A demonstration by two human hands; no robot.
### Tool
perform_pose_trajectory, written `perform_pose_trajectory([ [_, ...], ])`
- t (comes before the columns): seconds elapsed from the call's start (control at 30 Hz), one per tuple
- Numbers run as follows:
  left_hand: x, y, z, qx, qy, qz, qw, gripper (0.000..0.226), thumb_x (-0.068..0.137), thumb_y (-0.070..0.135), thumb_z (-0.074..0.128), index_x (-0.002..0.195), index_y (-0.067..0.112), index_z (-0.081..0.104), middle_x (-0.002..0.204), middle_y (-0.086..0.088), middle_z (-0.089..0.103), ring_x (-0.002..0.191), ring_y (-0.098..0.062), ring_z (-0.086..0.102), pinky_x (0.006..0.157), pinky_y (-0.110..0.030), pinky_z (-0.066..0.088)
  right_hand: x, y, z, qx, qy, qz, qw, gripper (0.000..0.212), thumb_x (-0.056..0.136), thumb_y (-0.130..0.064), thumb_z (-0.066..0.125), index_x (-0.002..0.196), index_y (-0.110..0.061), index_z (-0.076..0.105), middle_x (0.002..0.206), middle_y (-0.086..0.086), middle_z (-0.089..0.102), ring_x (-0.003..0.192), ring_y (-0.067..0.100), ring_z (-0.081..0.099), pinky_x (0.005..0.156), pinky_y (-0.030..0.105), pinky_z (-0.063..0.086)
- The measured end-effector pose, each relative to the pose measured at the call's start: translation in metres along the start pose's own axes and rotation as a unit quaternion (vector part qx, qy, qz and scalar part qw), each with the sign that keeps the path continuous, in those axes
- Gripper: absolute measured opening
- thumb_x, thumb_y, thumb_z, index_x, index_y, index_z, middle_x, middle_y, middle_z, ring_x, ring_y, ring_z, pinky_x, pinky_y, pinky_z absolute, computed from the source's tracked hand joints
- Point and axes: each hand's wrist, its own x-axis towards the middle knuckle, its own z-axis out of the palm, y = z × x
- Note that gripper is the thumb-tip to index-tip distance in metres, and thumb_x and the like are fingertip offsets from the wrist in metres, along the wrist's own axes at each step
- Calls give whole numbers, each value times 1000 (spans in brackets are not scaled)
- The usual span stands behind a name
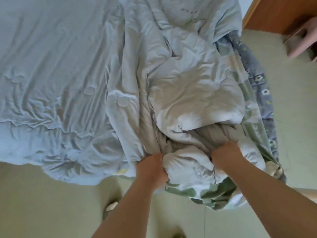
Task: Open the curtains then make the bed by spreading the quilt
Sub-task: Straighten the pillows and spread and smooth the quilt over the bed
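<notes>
A pale blue-white quilt lies bunched in thick folds over the right part of the bed, while its left part is spread flatter and wrinkled. My left hand grips a bunched fold of the quilt at the bed's near edge. About a hand's width to the right, my right hand grips another fold. A green-patterned and grey sheet shows under the quilt along the bed's right side and near corner.
Pale tiled floor runs along the near side and right of the bed. A wooden cabinet and a pink stool stand at the upper right. A slipper lies on the floor near my left arm.
</notes>
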Motion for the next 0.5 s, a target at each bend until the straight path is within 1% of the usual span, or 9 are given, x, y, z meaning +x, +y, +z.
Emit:
perform_pose_trajectory([
  [0.07, -13, 19, 16, -23, 14, 24, 999, 41, 78, 26, 58, 118, 32, 51, 109, 6, 65, 107, -22, 59, 79, -30, 37, -9, 2, 13, 64, 27, -14, 997, 28, 91, -34, 44, 112, -26, 59, 116, -2, 58, 119, 23, 48, 104, 38, 30],
  [0.1, -16, 22, 23, -42, 21, 37, 998, 41, 77, 24, 58, 116, 32, 51, 106, 6, 65, 104, -21, 59, 79, -30, 40, -10, -2, 16, 122, 71, -20, 990, 33, 87, -39, 46, 116, -24, 56, 119, 0, 55, 118, 25, 48, 104, 40, 31],
  [0.17, -20, 21, 33, -79, 48, 55, 994, 43, 72, 19, 58, 114, 31, 52, 104, 7, 65, 102, -21, 59, 83, -32, 45, -8, -16, 19, 245, 206, -35, 947, 47, 83, -44, 49, 123, -19, 46, 122, 5, 50, 114, 26, 49, 99, 39, 37],
  [0.23, -27, 11, 40, -83, 107, 54, 989, 63, 67, 17, 60, 126, 32, 47, 114, 8, 58, 111, -21, 52, 96, -34, 42, -5, -36, 16, 296, 302, -66, 904, 69, 76, -42, 56, 136, -16, 35, 131, 8, 44, 121, 27, 45, 102, 37, 37],
  [0.3, -39, -1, 39, -81, 190, 30, 978, 86, 63, 24, 67, 142, 26, 34, 131, 2, 44, 123, -22, 39, 109, -38, 30, 0, -51, 10, 274, 327, -103, 899, 90, 70, -42, 58, 148, -18, 19, 149, 13, 27, 138, 30, 27, 115, 38, 24],
  [0.37, -50, -18, 35, -97, 199, 5, 975, 104, 62, 45, 69, 149, 20, 19, 145, -3, 26, 135, -22, 23, 116, -39, 19, 4, -60, 4, 201, 313, -148, 917, 95, 72, -46, 59, 151, -22, 12, 158, 15, 1, 146, 30, 2, 120, 41, 1],
  [0.43, -59, -41, 33, -72, 208, 23, 975, 108, 66, 64, 58, 150, 11, 17, 151, -9, 21, 139, -24, 19, 116, -40, 19, 8, -65, 0, 135, 325, -197, 915, 84, 75, -49, 56, 147, -20, 25, 158, 16, -8, 146, 29, -9, 115, 38, -13],
  [0.47, -62, -53, 33, -53, 226, 32, 972, 103, 70, 66, 51, 149, 7, 22, 149, -14, 26, 137, -27, 23, 114, -42, 24, 8, -67, -1, 120, 344, -218, 905, 75, 74, -49, 53, 141, -18, 38, 158, 17, -5, 146, 30, -7, 115, 38, -14],
  [0.5, -63, -66, 33, -38, 246, 25, 968, 94, 75, 62, 46, 147, 4, 27, 147, -17, 30, 134, -30, 28, 111, -44, 28, 8, -71, 1, 113, 370, -230, 893, 66, 72, -48, 50, 129, -15, 52, 158, 19, 2, 146, 31, 0, 118, 39, -9],
])
